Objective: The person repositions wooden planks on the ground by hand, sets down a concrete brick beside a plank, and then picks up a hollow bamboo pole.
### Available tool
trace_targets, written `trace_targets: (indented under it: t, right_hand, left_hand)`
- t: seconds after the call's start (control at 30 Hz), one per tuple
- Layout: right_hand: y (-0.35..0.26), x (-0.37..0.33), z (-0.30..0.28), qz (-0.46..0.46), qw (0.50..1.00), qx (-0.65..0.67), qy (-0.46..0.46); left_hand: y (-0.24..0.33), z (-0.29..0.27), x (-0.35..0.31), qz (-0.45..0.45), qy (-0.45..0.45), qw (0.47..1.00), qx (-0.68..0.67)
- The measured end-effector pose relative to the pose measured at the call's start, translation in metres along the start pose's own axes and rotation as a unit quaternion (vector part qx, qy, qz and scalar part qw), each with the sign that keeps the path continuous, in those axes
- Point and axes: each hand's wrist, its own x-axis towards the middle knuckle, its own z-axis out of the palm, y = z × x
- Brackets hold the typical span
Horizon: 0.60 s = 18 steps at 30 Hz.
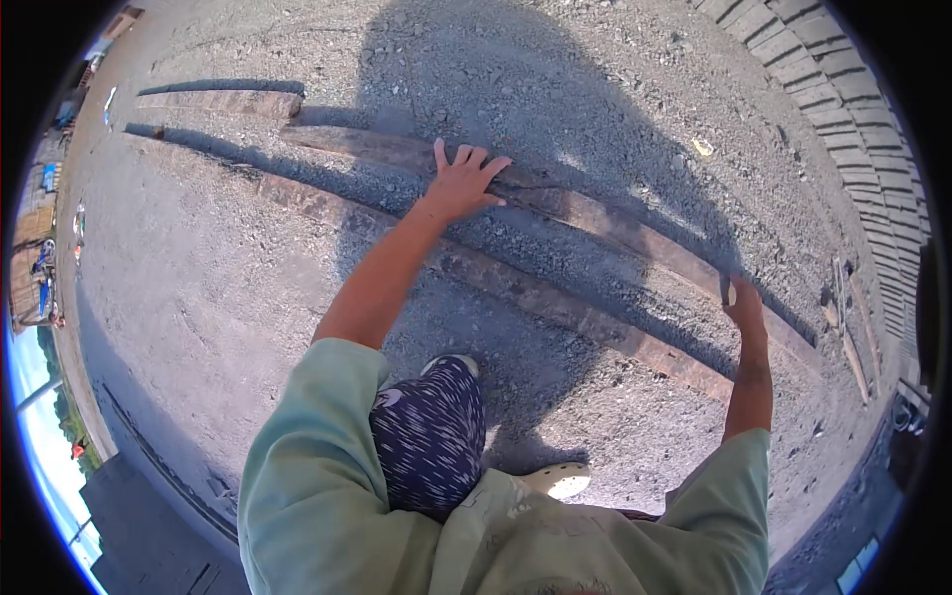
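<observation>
My left hand (464,185) is spread wide with the palm down over the middle of the far wooden beam (615,224). Its fingers reach across the beam's far edge, and I cannot tell whether they press on it. Further right, my right hand (746,305) is at the same beam near its right end. The thumb there stands apart from the slightly bent fingers, whose tips are blurred. A second long, weathered beam (535,295) lies closer to me, roughly parallel to the first, with a strip of gravel between the two.
A shorter beam (223,101) continues the far line at the left. Stacked grey blocks (843,109) curve along the right side. Thin wooden sticks (855,332) lie near them. My pale clog (560,480) stands on the gravel close behind the near beam.
</observation>
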Motion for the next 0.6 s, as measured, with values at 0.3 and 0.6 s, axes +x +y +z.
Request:
trace_targets:
  t: [0.3, 0.6]
  right_hand:
    - [0.0, -0.013, 0.001, -0.028, 1.0, 0.004, -0.009]
    - [0.0, -0.006, 0.025, -0.042, 0.993, 0.01, 0.107]
  left_hand:
    - [-0.004, -0.008, 0.03, 0.041, 0.017, 0.999, 0.029]
    - [-0.009, -0.002, 0.024, 0.014, 0.036, 0.999, 0.031]
